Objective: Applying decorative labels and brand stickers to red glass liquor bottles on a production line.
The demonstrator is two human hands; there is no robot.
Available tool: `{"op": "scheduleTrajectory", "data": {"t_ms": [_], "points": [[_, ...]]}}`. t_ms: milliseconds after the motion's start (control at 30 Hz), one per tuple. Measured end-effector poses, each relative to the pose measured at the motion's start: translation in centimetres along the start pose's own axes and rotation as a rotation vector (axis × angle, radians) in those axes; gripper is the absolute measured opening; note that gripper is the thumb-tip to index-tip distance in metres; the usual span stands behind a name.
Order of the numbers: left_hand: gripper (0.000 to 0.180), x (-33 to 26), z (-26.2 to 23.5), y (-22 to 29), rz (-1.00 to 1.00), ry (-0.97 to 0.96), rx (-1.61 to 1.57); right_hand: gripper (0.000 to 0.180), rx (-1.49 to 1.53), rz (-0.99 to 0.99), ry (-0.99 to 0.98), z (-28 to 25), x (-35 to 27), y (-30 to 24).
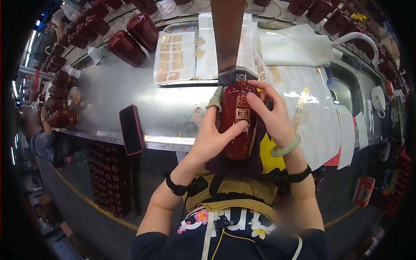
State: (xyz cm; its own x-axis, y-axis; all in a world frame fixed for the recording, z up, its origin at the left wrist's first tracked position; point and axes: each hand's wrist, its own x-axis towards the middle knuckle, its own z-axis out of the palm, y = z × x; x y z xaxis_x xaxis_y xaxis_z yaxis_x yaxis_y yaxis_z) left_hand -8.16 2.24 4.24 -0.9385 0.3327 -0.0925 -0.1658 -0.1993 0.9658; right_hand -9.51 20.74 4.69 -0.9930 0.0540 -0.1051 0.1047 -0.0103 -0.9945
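- Dark red and glossy, the bottle (236,121) stands at the centre of the frame, its base near the desk's front edge and its dark cap (236,77) under a brown post that comes down from the top of the frame.
- A gold square label (242,114) sits on its front; the step in hand looks like pressing that label flat onto the glass.
- The left hand (210,136) wraps the bottle from the left, its taped forefinger up along the side and its thumb across the front just below the label.
- The right hand (271,110) closes on the upper right of the bottle, fingertips on the shoulder beside the label; a pale green bangle (286,148) rings that wrist.
- The next move, I judge, calls for firm, even thumb pressure while the bottle stays steady.
- In the upper middle, sheets of gold labels (173,56) lie on the steel desk (108,91); a red-edged phone (131,129) lies at centre left, more red bottles (126,47) at upper left.
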Motion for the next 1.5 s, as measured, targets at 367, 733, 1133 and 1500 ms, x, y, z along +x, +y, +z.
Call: {"op": "scheduleTrajectory", "data": {"t_ms": [367,733,1133,1500], "points": [[0.086,-0.1,-0.1,-0.3,-0.006,-0.023,-0.016,0.038,-0.047,0.036,0.076,0.4,0.3,0.0],[0.077,-0.2,-0.1,-0.6,0.002,0.018,-0.037,0.038,-0.01,0.055,0.087,0.8,0.3,-0.3],[0.083,-0.2,-0.2,-0.4,0.011,-0.005,-0.047,0.039,0.042,0.097,0.084,0.7,0.1,-0.9],[0.08,0.9,-0.5,-0.1,-0.116,0.054,-0.219,0.062,-0.023,0.076,0.063,0.7,-2.8,-0.2]]}}
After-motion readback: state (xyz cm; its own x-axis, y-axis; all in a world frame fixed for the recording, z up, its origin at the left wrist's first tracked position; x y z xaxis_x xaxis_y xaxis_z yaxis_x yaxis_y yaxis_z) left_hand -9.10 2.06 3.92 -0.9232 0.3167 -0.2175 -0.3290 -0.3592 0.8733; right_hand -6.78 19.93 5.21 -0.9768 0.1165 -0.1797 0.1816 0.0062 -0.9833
